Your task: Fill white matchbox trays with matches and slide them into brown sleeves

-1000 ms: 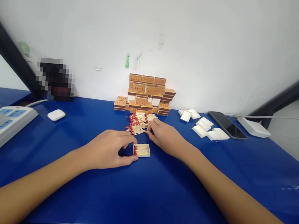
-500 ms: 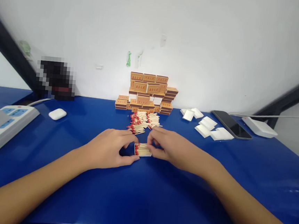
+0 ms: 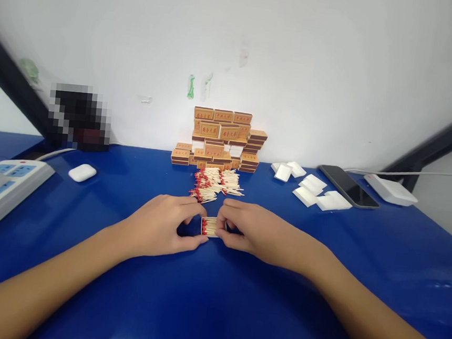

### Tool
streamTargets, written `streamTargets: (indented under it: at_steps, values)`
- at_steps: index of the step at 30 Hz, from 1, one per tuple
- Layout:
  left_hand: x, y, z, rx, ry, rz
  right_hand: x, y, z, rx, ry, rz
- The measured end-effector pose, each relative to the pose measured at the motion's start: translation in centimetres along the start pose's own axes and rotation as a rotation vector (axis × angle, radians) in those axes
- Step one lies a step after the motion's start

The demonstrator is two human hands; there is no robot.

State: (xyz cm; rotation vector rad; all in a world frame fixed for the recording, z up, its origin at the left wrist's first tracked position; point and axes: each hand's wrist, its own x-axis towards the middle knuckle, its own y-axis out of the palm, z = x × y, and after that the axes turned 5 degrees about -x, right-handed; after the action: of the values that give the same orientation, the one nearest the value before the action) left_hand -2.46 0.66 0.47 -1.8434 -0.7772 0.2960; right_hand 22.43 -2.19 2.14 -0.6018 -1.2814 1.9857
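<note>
A small white matchbox tray [image 3: 211,237] full of matches [image 3: 209,225] lies on the blue table, the red heads to the left. At its left end, my left hand [image 3: 168,225] grips it, thumb on the near edge and fingers on the far edge. My right hand [image 3: 247,225] has its fingertips pinched down over the matches at the right end, covering that part of the tray. Just beyond my hands is a loose pile of red-headed matches [image 3: 208,184], heads mostly to the left.
Stacked matchboxes [image 3: 221,132] stand against the wall behind the pile. To the right are several white empty trays [image 3: 306,196], a black phone [image 3: 349,186] and a white device [image 3: 390,189]. On the left are a white earbud case [image 3: 82,173] and a power strip [image 3: 10,193].
My right hand has come down from above the tray's right end and moved slightly left, its fingers now over the matches. My left hand keeps its hold. The camera view has shifted slightly.
</note>
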Motion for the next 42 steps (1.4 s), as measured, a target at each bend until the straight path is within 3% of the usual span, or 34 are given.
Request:
streamTargets:
  at_steps: [9,23,27,33,37,42]
  values:
    - [0.0,0.0,0.0,0.000,0.001,-0.004,0.1,-0.3,0.3,-0.011,-0.010,-0.072]
    - [0.0,0.0,-0.2,0.004,0.013,-0.006,0.3,-0.3,0.4,-0.003,0.022,-0.074]
    - [0.0,-0.1,-0.2,0.005,0.011,-0.001,0.3,-0.6,-0.6,0.025,0.055,-0.097]
    - [-0.2,0.1,0.2,0.018,0.035,-0.020,1.0,-0.7,-4.0,-0.133,0.199,-0.325]
    - [-0.2,0.1,0.3,0.024,0.055,-0.034,1.3,-0.6,-5.7,-0.241,0.260,-0.319]
    - [-0.2,0.0,0.0,0.032,0.042,-0.020,1.5,-0.3,-5.9,-0.258,0.268,-0.353]
